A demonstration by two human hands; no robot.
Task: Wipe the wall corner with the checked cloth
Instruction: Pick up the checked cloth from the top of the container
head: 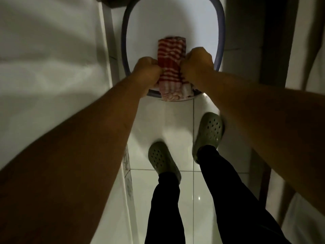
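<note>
The checked cloth [171, 67], red and white and folded into a thick band, hangs between my two hands above a white basin. My left hand [146, 70] is closed on its left side and my right hand [197, 64] is closed on its right side. The cloth's lower end [173, 93] droops over the basin's near rim. The white wall [52, 59] fills the left of the view, and its vertical edge [107, 41] runs down beside the basin.
A white oval basin with a blue-grey rim [124, 32] stands on the tiled floor [175, 182] ahead of my feet in green clogs [163, 159]. A dark vertical frame [274, 41] and more white wall lie to the right. The passage is narrow.
</note>
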